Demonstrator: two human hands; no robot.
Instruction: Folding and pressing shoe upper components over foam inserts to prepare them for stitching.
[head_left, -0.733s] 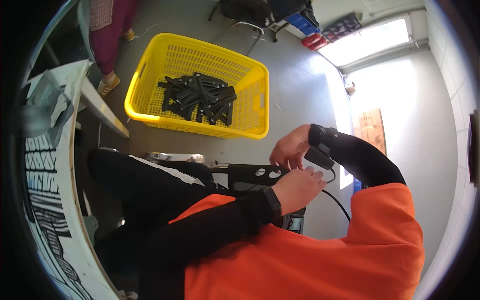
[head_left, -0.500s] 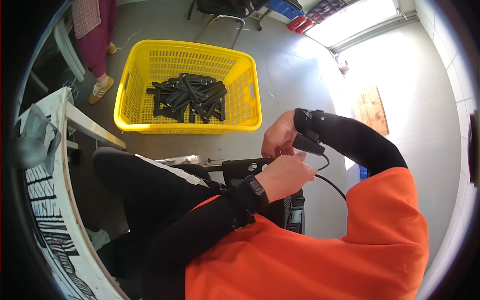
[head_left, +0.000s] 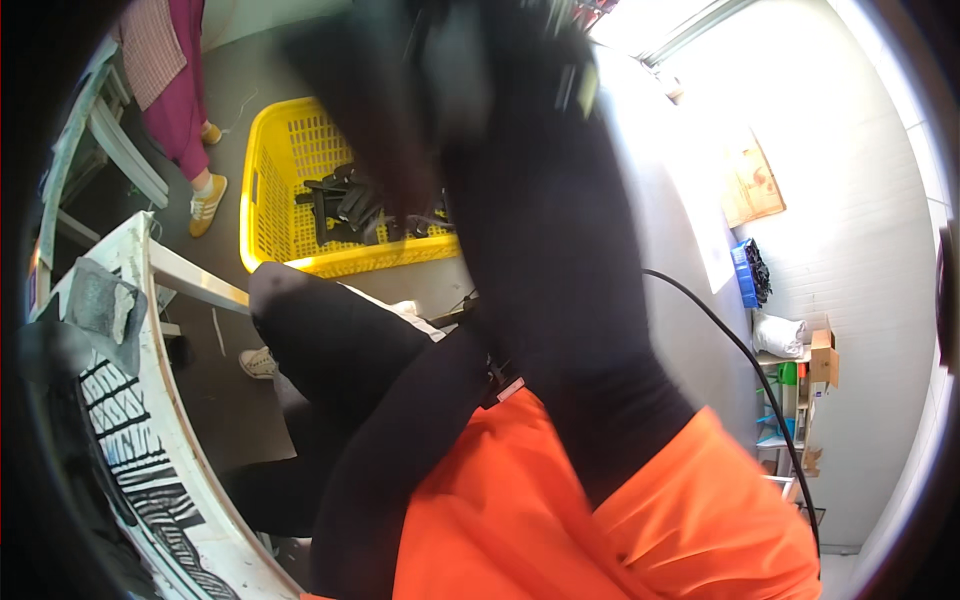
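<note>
My right arm [head_left: 550, 230] in its black sleeve rises close to the camera across the middle of the view. At its upper end, my right hand [head_left: 390, 130] is a dark blur, and I cannot make out its fingers or anything in them. My left forearm [head_left: 410, 430] reaches in from below, with a band at the wrist. Behind the raised right sleeve, my left hand is hidden. A yellow plastic basket [head_left: 262, 225] stands beyond, partly covered by the arm. Several black elongated pieces [head_left: 345, 205] lie in it.
To the left stands a white table [head_left: 150, 330] with black markings and a grey cloth [head_left: 105, 305]. A person [head_left: 180, 100] stands at the far left. A black cable [head_left: 735, 345] runs down the right side. There a blue crate [head_left: 745, 272] and a shelf [head_left: 790, 385] stand.
My right arm has swung up toward the camera from the dark item near my lap. It now covers my left hand and part of the basket. The view has shifted slightly.
</note>
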